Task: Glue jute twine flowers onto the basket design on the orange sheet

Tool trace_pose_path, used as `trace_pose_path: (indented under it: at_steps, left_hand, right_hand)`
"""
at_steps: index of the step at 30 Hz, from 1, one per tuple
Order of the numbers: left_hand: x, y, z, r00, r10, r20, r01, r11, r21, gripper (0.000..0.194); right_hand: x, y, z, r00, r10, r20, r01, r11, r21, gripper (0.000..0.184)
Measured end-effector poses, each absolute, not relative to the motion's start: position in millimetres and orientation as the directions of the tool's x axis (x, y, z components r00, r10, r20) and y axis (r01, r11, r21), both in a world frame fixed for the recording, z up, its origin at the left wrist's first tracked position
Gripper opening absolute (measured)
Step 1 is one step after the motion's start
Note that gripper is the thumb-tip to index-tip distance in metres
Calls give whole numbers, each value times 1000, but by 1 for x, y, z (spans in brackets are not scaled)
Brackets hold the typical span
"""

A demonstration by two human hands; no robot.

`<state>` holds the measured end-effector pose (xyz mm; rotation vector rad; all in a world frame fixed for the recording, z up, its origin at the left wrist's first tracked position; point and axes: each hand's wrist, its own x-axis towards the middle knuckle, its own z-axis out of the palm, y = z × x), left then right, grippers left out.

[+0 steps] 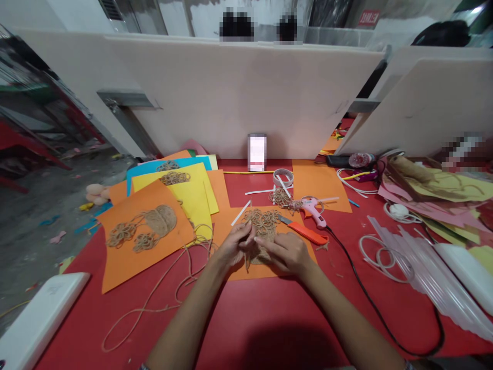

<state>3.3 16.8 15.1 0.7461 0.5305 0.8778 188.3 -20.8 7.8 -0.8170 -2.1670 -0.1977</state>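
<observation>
Both my hands are over an orange sheet (246,274) at the middle of the table, close together at a piece made of brown twine. Its looped twine flowers (265,218) show above my fingers, and a coiled twine part (259,255) lies between my hands, partly covered. My left hand (234,244) is closed in a pinch at the flowers' lower left edge. My right hand (288,251) has its fingers curled together, tips near my left fingertips. What either pinch holds is too small to make out. An orange utility knife (306,232) lies just beyond my right hand.
A pink glue gun (314,211) with a black cord stands right of the flowers. Left lies another twine piece (162,221) on orange paper, with loose twine (142,310) in front. Clear glue sticks (427,267) lie right. A phone (257,152) leans on the white partition (215,97).
</observation>
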Motion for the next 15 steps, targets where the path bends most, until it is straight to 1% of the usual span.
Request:
trace_pose_path:
  at_steps: [1,2,3,4,5,6,7,9,12,15]
  left_hand:
    - [6,17,14,525,844,-111,-482,402,778,54]
    - [9,16,13,508,854,-112,-477,388,789,55]
    - [12,16,12,487,866,-115,-478,374,795,55]
    - [16,15,12,460,880,-117,-488,361,795,52]
    - [19,14,11,434,893,-118,-504,349,790,49]
    - [22,13,11,415,902,-117,-522,341,782,46]
    - [25,11,11,407,906,-114,-539,339,771,44]
    - [29,9,12,420,901,-109,-555,350,754,44]
    - [31,5,13,484,869,-102,-529,384,757,47]
    - [29,3,15,535,838,-102,-484,403,777,49]
  right_hand:
    - [186,-22,6,-396,543,740,626,750,-215,31]
    - [184,-23,5,-298,618,728,632,699,-334,28]
    - [181,-24,5,-203,704,680,627,627,-462,26]
    - [178,-25,5,-129,789,601,613,540,-577,26]
    - [175,-26,6,-91,859,504,595,453,-664,27]
    - [172,-26,7,-92,906,413,580,386,-718,29]
    - [170,-26,8,-107,934,340,572,337,-748,30]
    - [166,-26,10,-126,958,259,558,284,-779,27]
    - [161,-25,9,-157,966,204,489,256,-834,22]
    - [158,-25,5,-218,963,158,339,227,-913,30]
